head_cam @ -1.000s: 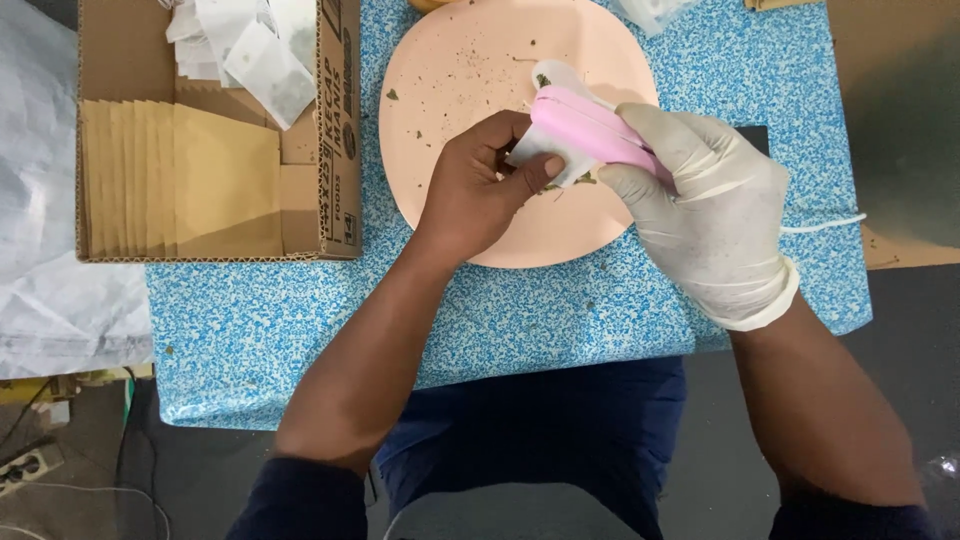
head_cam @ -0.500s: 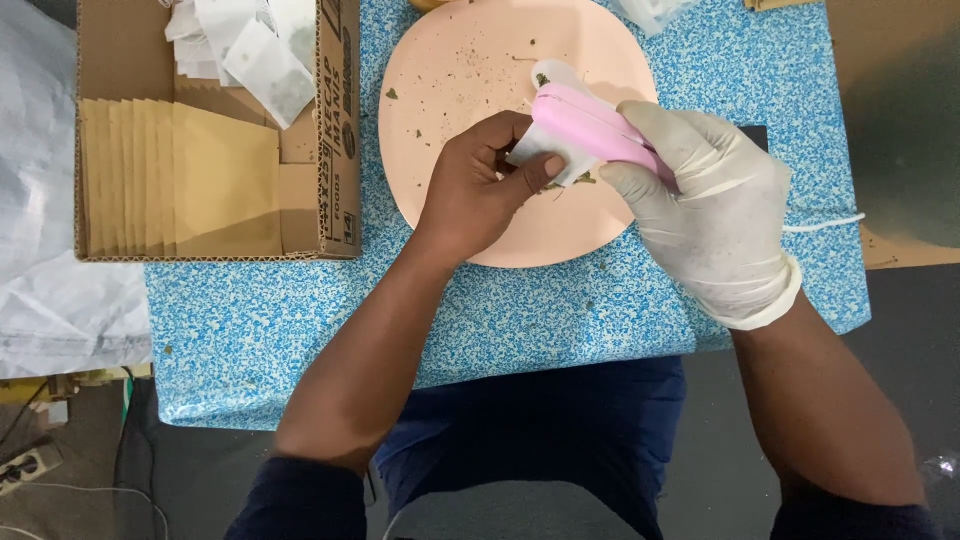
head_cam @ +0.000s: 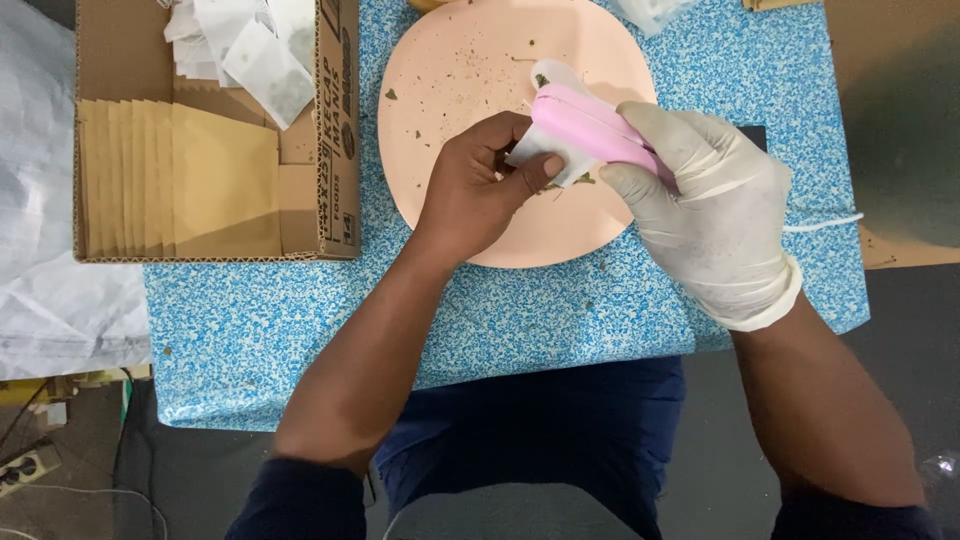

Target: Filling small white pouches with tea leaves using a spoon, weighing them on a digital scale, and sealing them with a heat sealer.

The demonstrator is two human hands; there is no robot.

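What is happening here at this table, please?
A person works over a round pink plate on a blue speckled table. The right hand, in a white glove, holds a pink handheld device, clamped on a small white sachet. The bare left hand pinches that sachet. Dried flakes lie scattered on the plate. A cardboard box to the left holds tan envelopes and more white sachets.

A: Logging surroundings. I see one cardboard box (head_cam: 215, 130), open, far-left on the blue speckled counter (head_cam: 300, 310).

B: Contents?

A: I count a row of tan paper envelopes (head_cam: 180, 180), standing on edge; loose white sachets (head_cam: 250, 50) behind them. White sheeting (head_cam: 40, 220) lies left of the counter.
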